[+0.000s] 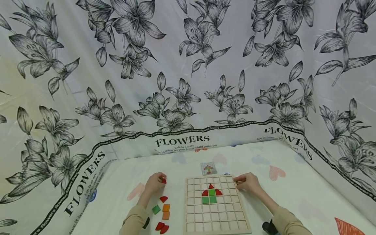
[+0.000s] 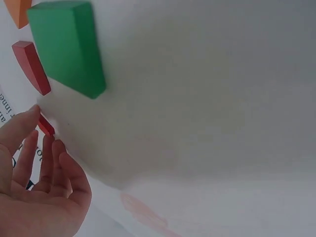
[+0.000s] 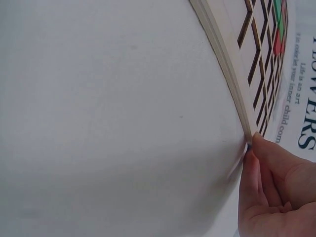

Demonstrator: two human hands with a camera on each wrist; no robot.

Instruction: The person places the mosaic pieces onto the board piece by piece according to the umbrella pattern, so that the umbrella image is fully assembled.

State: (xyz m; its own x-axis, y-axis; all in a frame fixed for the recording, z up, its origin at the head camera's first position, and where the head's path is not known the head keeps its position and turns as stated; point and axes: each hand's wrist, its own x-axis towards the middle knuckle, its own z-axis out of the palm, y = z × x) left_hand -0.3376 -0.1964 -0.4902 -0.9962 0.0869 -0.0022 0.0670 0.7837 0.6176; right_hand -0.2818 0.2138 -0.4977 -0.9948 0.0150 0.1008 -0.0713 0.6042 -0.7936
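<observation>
Left of the board, my left hand (image 1: 155,183) pinches a small red block (image 1: 164,180) between thumb and fingertips. In the left wrist view the same red block (image 2: 46,125) is partly covered by the fingers, so its full shape is hidden. My right hand (image 1: 248,182) grips the right edge of the wooden grid board (image 1: 202,217) near its far corner, thumb on the rim (image 3: 237,106). On the board lie green squares (image 1: 209,199), a red triangle (image 1: 211,186) and two red quarter-round blocks (image 1: 218,192).
Loose blocks lie left of the board: a red quarter-round (image 1: 163,198), a green square (image 1: 156,209), orange squares (image 1: 165,208) and two red pieces (image 1: 164,229). A pattern card (image 1: 208,168) lies beyond the board. A flower-print curtain (image 1: 176,98) surrounds the white cloth.
</observation>
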